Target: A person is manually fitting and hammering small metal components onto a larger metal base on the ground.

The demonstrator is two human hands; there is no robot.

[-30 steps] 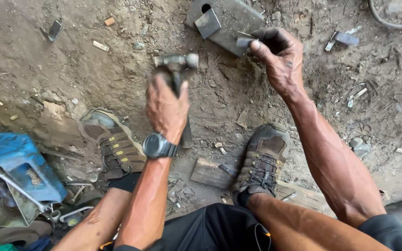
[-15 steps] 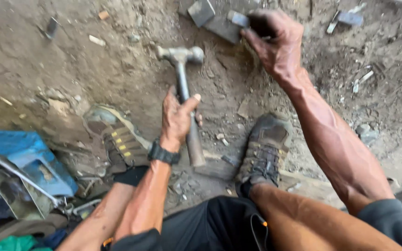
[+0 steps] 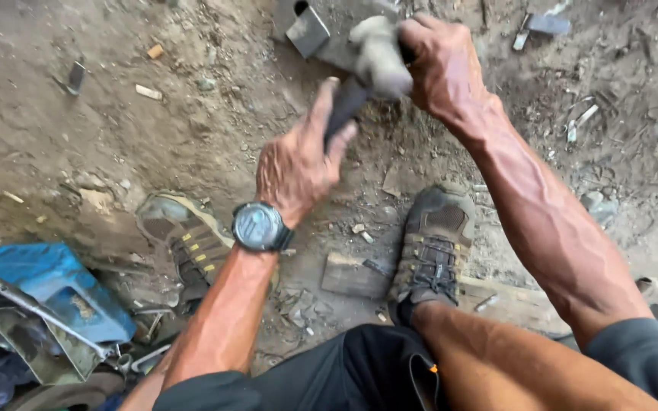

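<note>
My left hand (image 3: pixel 298 164), a dark watch on its wrist, grips the handle of a hammer (image 3: pixel 367 72). The hammer's blurred metal head is up near the top middle, right against my right hand (image 3: pixel 443 65). My right hand is closed on a small dark tool that rests on a grey metal block (image 3: pixel 310 30) lying on the dirt; most of the tool is hidden by the fingers and the hammer head. Both forearms reach forward over my bent knees.
My two worn shoes (image 3: pixel 432 243) stand on dirt ground (image 3: pixel 100 137) littered with small scraps. A flat wooden piece (image 3: pixel 352 275) lies between the shoes. A blue container (image 3: pixel 47 285) and bent metal pieces (image 3: pixel 36 335) sit at the lower left.
The hammer has swung up and right, from the middle of the ground to the metal block beside my right hand. The view has shifted slightly.
</note>
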